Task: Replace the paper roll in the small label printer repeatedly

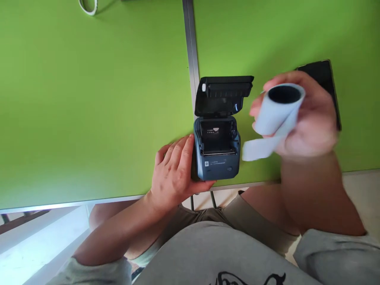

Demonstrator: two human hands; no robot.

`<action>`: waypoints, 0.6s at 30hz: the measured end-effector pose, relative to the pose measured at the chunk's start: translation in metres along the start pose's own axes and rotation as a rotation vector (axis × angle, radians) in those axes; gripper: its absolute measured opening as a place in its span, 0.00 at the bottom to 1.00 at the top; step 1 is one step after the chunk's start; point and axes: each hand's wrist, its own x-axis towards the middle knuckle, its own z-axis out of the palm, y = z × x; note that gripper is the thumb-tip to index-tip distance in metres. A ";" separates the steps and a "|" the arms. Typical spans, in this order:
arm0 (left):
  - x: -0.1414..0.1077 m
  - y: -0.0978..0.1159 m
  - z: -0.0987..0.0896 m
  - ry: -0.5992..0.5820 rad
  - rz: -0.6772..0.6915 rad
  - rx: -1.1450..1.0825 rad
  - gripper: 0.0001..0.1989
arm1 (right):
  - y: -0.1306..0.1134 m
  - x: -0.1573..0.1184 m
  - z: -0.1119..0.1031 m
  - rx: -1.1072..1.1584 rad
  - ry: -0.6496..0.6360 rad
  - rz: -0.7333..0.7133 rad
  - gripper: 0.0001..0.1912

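Observation:
A small dark blue label printer (219,166) stands near the table's front edge, its black lid (222,97) swung up and the paper compartment showing. My left hand (175,170) rests against the printer's left side, fingers along it and thumb at its front bottom edge. In my right hand (314,114), held above the table to the right of the printer, is a white paper roll (276,113) with a dark core. A loose end of the paper hangs from the roll toward the printer. Motion blurs the right hand a little.
A dark phone-like flat object (322,79) lies partly behind my right hand. A metal seam strip (190,43) divides the green table (103,99). At the top left a white ring-shaped thing (89,10) is cut off by the frame.

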 end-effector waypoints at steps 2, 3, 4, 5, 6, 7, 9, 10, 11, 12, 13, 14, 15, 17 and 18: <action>0.000 0.000 0.000 -0.004 0.003 0.004 0.48 | 0.015 0.001 -0.005 0.098 0.034 0.003 0.25; 0.001 0.000 0.000 -0.004 0.007 0.008 0.48 | 0.022 0.001 -0.006 0.111 0.056 0.012 0.24; 0.001 0.000 0.000 -0.003 0.010 0.011 0.48 | 0.028 0.000 -0.006 0.112 0.105 0.006 0.22; 0.001 -0.001 0.000 -0.002 0.013 0.012 0.48 | 0.033 -0.001 -0.005 0.105 0.175 -0.014 0.19; 0.001 -0.001 0.001 -0.003 0.011 0.012 0.48 | 0.037 -0.002 -0.003 0.091 0.255 -0.044 0.18; 0.001 -0.001 0.001 -0.002 0.006 0.012 0.48 | 0.041 -0.004 -0.001 0.057 0.320 -0.080 0.18; 0.002 0.000 0.001 0.001 -0.007 0.014 0.49 | 0.045 -0.007 0.002 -0.106 0.370 -0.139 0.18; 0.002 0.000 0.002 0.003 -0.013 0.018 0.48 | 0.047 -0.008 0.003 -0.225 0.354 -0.145 0.19; 0.002 0.001 0.002 0.005 -0.016 0.022 0.48 | 0.048 -0.009 0.004 -0.359 0.338 -0.151 0.20; 0.003 0.001 0.001 0.006 -0.018 0.027 0.48 | 0.048 -0.009 0.004 -0.492 0.321 -0.159 0.21; 0.003 0.002 0.001 0.006 -0.017 0.032 0.48 | 0.048 -0.010 0.003 -0.604 0.304 -0.171 0.22; 0.003 0.002 0.001 0.004 -0.015 0.036 0.48 | 0.048 -0.010 0.003 -0.681 0.292 -0.185 0.21; 0.003 0.003 0.001 0.001 -0.015 0.040 0.48 | 0.048 -0.010 0.002 -0.736 0.284 -0.204 0.19; 0.004 0.003 0.001 -0.004 -0.015 0.046 0.48 | 0.048 -0.010 0.001 -0.797 0.281 -0.240 0.15; 0.004 0.003 0.000 -0.005 -0.015 0.048 0.48 | 0.048 -0.010 0.000 -0.807 0.289 -0.251 0.14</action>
